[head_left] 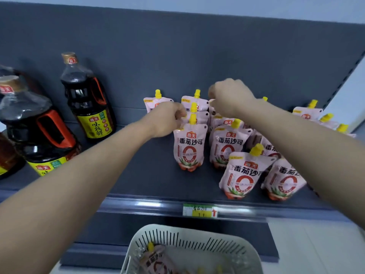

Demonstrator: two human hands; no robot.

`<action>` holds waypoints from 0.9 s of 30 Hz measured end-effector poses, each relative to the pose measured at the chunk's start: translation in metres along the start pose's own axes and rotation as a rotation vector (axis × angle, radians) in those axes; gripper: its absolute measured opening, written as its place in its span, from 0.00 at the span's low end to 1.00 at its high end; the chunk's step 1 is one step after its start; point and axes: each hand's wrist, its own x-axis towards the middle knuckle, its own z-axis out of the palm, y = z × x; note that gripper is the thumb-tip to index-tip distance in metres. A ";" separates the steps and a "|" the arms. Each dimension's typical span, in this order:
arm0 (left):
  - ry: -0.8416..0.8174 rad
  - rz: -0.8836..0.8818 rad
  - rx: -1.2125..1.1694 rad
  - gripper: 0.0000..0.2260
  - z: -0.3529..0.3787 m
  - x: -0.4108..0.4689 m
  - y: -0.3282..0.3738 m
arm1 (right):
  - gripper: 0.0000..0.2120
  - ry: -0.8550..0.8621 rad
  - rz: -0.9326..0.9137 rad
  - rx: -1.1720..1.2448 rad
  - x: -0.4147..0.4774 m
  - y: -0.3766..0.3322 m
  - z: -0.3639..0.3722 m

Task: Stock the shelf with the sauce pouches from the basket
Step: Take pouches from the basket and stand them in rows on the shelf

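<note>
Lining up sauce pouches [190,147] toward the shelf's [138,175] back edge.
Pinching one pouch top with left hand [167,119], covering a rear one with curled right hand [231,97], hold hidden. Next: more from the basket [197,232].

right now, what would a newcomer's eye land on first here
The left hand and right hand, reaching in from below, each pinching a top among the pink, yellow-capped sauce pouches standing on the shelf. Next, the dark soy sauce bottles at its left, and the white basket below with a pouch lying inside.
</note>
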 end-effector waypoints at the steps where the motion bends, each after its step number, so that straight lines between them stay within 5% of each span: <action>1: 0.011 0.029 0.038 0.11 -0.003 -0.004 0.004 | 0.13 0.020 -0.001 -0.030 -0.009 -0.001 -0.007; 9: -0.043 0.232 0.205 0.12 -0.002 -0.065 0.028 | 0.12 0.029 -0.069 -0.098 -0.107 -0.034 -0.031; 16: -0.323 0.340 0.351 0.12 0.062 -0.139 0.018 | 0.10 -0.256 -0.130 -0.111 -0.196 -0.070 0.032; 27: -0.704 -0.144 0.218 0.11 0.215 -0.242 -0.043 | 0.07 -0.777 -0.032 0.211 -0.296 -0.081 0.205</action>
